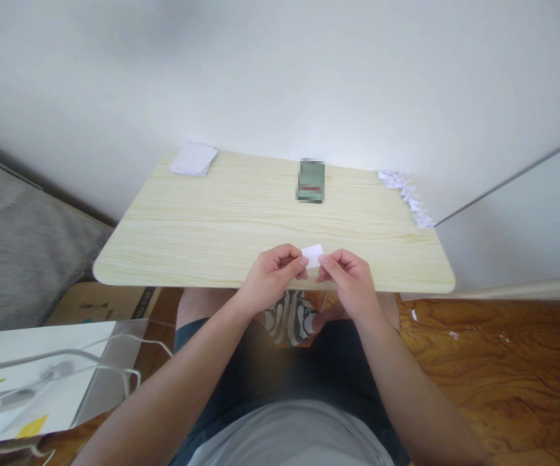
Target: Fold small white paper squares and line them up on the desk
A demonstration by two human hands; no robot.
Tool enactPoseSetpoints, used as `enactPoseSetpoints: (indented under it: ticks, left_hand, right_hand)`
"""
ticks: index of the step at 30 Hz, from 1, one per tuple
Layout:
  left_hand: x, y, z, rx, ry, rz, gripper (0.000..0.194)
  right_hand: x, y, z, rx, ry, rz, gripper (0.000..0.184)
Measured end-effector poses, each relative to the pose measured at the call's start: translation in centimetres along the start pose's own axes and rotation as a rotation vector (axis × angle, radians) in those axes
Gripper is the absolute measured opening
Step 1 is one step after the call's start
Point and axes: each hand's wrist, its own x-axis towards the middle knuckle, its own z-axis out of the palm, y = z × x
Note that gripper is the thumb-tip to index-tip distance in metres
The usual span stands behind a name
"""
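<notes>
A small white piece of paper point(313, 255), which looks folded, is held up just above the near edge of the table point(241, 213). My left hand point(276, 272) pinches its left side between thumb and fingers. On its right side, the thumb and fingers of my right hand point(348, 275) grip the lower corner. Toward the table's back left lies a stack of white paper sheets point(194, 159). Along the right edge runs a row of several small folded white paper pieces point(412, 197).
A blurred-out green rectangular object point(311, 181) lies at the table's back middle, near the white wall point(280, 77). Below left are a cardboard box point(100, 302) and a white surface with cables point(66, 353). Paper scraps point(454, 335) lie on the wooden floor at right.
</notes>
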Motion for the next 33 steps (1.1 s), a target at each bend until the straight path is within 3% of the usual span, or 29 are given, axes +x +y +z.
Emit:
enactPoseSetpoints:
  ticks: [8,16,22,33]
  left_hand:
    - [0.8,-0.28,-0.21,-0.122,0.152,-0.039,0.02]
    - [0.51,-0.34,-0.5,-0.008,0.105,0.019,0.014]
    - [0.38,0.07,-0.29,0.092,0.055,0.066,0.024]
    - [0.82,-0.33,0.09,0.065,0.092,0.061,0.023]
  right_hand:
    - [0.4,-0.1,0.26,0.018,-0.123,0.112,0.023]
    - [0.81,0.0,0.2,-0.018,-0.151,0.062,0.023]
    - [0.69,0.18,0.26,-0.056,-0.125,0.031,0.027]
    - [0.41,0.22,0.49,-0.132,-0.201,0.109,0.033]
